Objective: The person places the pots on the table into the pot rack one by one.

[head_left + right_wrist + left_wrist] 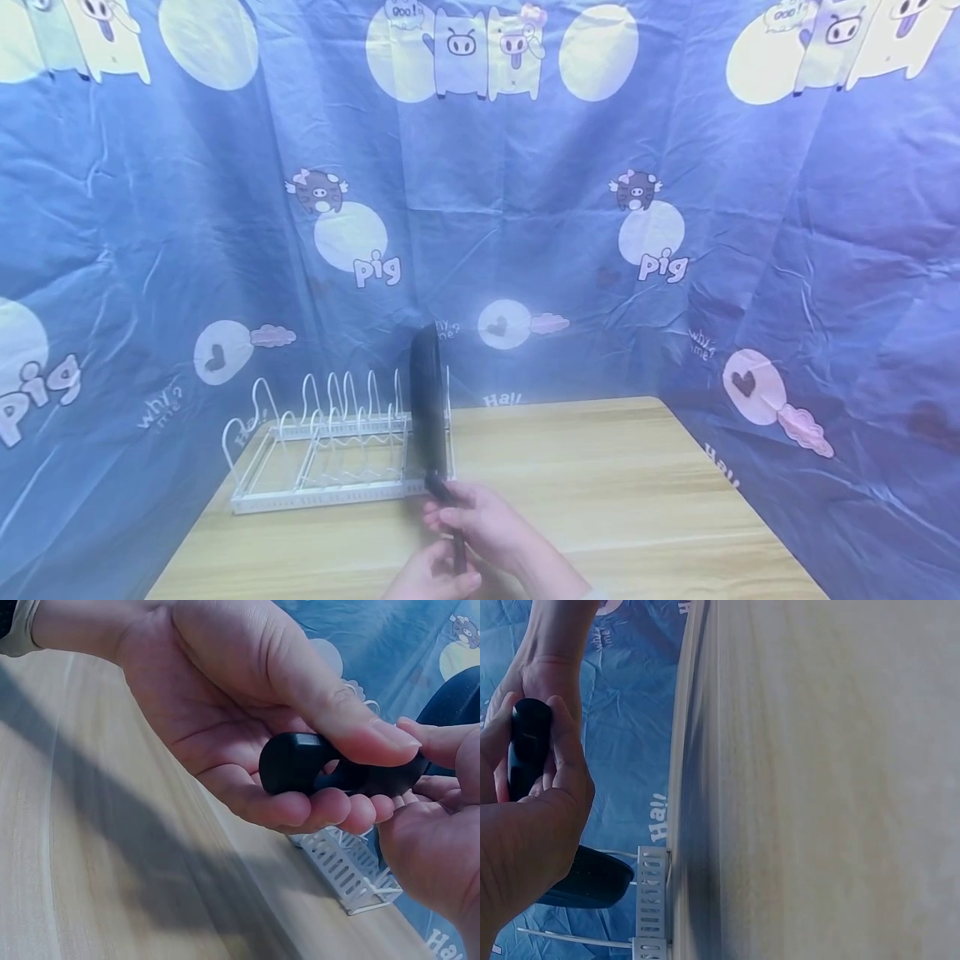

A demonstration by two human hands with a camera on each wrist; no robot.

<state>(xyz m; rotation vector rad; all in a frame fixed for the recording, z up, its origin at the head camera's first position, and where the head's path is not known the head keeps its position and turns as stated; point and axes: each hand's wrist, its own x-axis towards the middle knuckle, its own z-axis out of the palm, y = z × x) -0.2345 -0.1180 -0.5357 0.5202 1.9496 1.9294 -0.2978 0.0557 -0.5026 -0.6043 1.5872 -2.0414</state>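
Note:
A black frying pan [427,400] stands on edge in the head view, seen nearly side-on, its handle [459,552] toward me. My right hand [491,525] grips the handle with thumb and fingers. Beside it, lower in the head view, my left hand [431,575] pinches the same handle. The handle's rounded end [289,761] with a hanging hole shows in the right wrist view. Behind the left hand in the left wrist view, part of the pan [592,879] is visible. The pan overlaps the right end of a white wire rack [322,500] in the head view.
The rack has several upright wire loops and a slotted base, standing at the left of a light wood table [600,500]. Blue cloth [510,167] with cartoon pigs hangs around the back and sides.

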